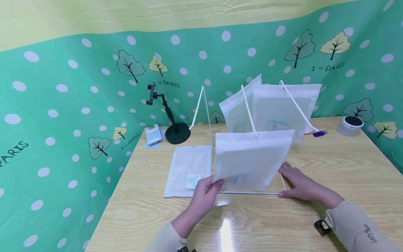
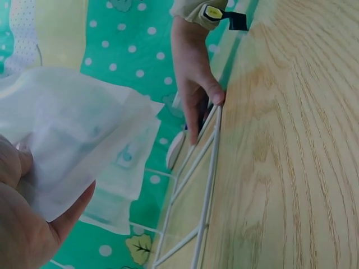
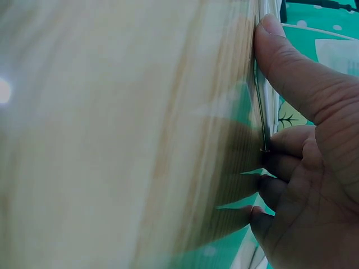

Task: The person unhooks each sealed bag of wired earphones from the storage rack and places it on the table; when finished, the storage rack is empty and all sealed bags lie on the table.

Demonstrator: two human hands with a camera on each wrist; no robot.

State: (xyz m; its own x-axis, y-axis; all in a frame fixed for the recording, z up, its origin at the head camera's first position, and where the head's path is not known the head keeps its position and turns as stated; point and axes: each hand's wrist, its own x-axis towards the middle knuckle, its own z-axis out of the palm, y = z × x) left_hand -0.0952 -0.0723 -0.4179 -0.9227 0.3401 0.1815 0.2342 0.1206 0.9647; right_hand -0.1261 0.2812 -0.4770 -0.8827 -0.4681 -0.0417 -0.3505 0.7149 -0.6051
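My left hand (image 1: 206, 192) pinches the lower left edge of a white translucent pouch (image 1: 248, 154), thumb in front. This pouch hangs by its top from an arm of a white wire rack (image 1: 242, 192) and tilts outward at the bottom. At the rack's front right corner rests my right hand (image 1: 299, 182), thumb by the front rod and straight fingers (image 2: 192, 126) along the side rod. Two more pouches hang behind: one slanted (image 1: 237, 105), one facing forward (image 1: 283, 101). Something bluish shows faintly inside the front pouch.
Left of the rack, another pouch (image 1: 182, 157) lies flat with a small pale blue-and-white item (image 1: 192, 181) in it. A black phone stand (image 1: 177, 133) and a light blue stand (image 1: 153, 135) are behind. A round white device (image 1: 350, 126) and a purple-capped object (image 1: 319, 133) sit back right.
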